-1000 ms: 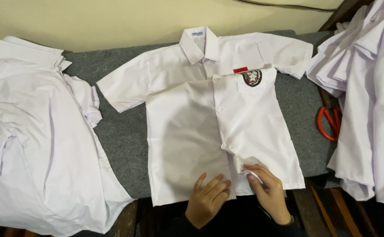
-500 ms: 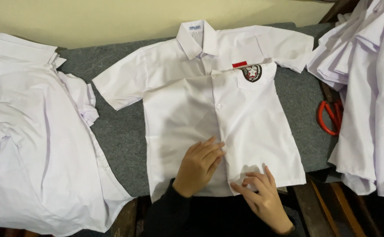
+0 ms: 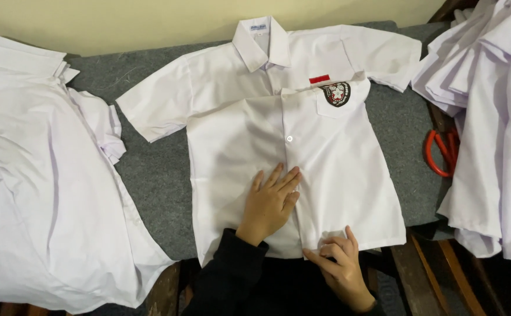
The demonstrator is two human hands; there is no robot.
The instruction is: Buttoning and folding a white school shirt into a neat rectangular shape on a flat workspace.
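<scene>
A grey felt pad point(image 3: 150, 169) covers a bench of dark wooden slats point(image 3: 407, 275), set against a pale yellow wall point(image 3: 150, 23). A heap of white garments point(image 3: 39, 175) lies on the left; a second stack of white shirts point(image 3: 489, 117) hangs over the right end, with red-handled scissors point(image 3: 439, 153) just beside it on the pad.

At the centre of the pad lies a white short-sleeved shirt point(image 3: 337, 169), front up, collar toward the wall, sleeves spread to both sides. It bears a small red strip above a round dark badge point(image 3: 336, 93) on the chest pocket, and one white button shows on the placket.

The left hand point(image 3: 270, 205), in a dark sleeve, lies flat with fingers extended on the shirt's lower front, gripping nothing. The right hand point(image 3: 340, 263) pinches the shirt's bottom hem between thumb and fingers, near the bench edge.
</scene>
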